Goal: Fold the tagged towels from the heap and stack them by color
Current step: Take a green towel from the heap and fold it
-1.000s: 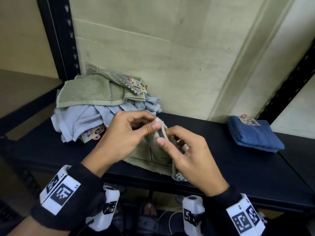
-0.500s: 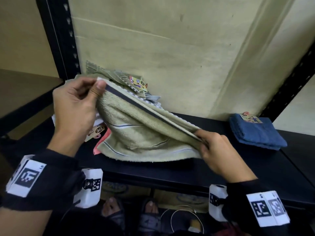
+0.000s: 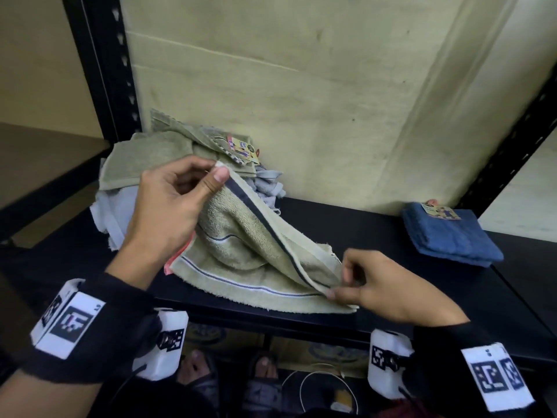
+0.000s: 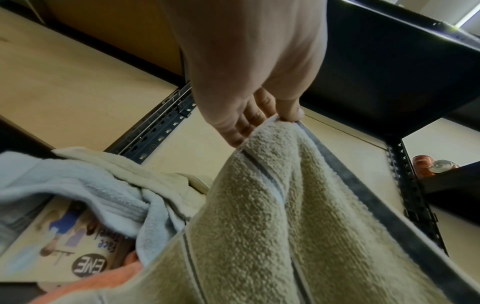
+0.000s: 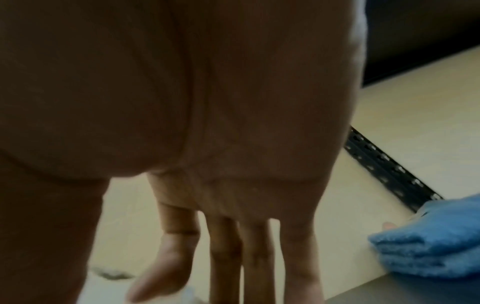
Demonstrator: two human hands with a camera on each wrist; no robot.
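An olive-green towel [image 3: 241, 251] with dark stripes hangs stretched between my hands above the black shelf [image 3: 376, 267]. My left hand [image 3: 211, 176] pinches its upper left corner, raised in front of the heap [image 3: 144, 158]; the left wrist view shows the same towel [image 4: 285, 226] held at that corner by that hand [image 4: 280, 117]. My right hand [image 3: 334, 291] pinches the lower right corner, low by the shelf's front edge. The heap at the back left holds green and pale grey-blue towels with paper tags. A folded blue towel [image 3: 449, 233] with its tag lies at the right.
A black upright post [image 3: 102, 64] stands behind the heap and another slants at the far right. A beige wall backs the shelf. An orange cloth edge [image 3: 171, 260] peeks out under the held towel. Feet in sandals show below the shelf.
The towel was bunched between both hands a second ago; my hands then drew apart and spread it. Since then the left hand has shifted right and the right hand has come lower and nearer.
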